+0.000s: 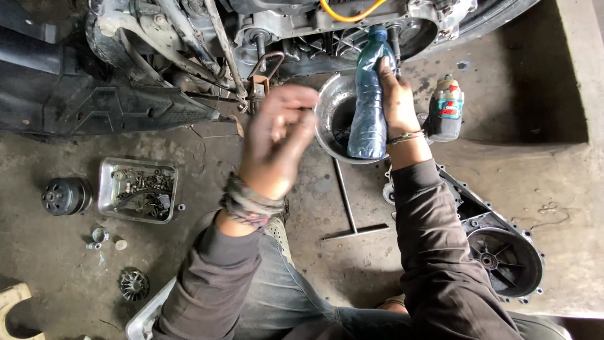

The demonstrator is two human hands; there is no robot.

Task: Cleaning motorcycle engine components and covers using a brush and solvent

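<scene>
The right hand point(397, 94) is wrapped around a blue-tinted plastic bottle point(370, 101), fingers closed on its ribbed, translucent body. The bottle stands nearly upright, its cap up near the engine casing point(352, 25) and its base resting inside a round, dull-grey metal bowl point(332, 107). The bowl sits on the stained concrete floor point(553, 214), just below the open side of the engine.

The left hand point(277, 138) is blurred; it hangs over the floor just left of the bowl, fingers loosely curled and pointing toward the rim, holding nothing that can be made out. Whether the fingertips touch the rim cannot be told. Braided bands circle that wrist, and a thin bangle sits on the right wrist. Both arms wear dark, soft sleeves.

Just right of the right hand stands a small dark container point(445, 110) with a red and white label. A thin steel T-handle wrench point(349, 208) lies on the floor below the bowl, between the arms. A black, ribbed cast cover point(503, 252) with a round opening lies under the right forearm. Well to the left sit a shallow rectangular metal tray point(104, 189) of greasy bolts and small parts, a black grooved pulley point(66, 195), and a small finned metal disc point(134, 284).
</scene>
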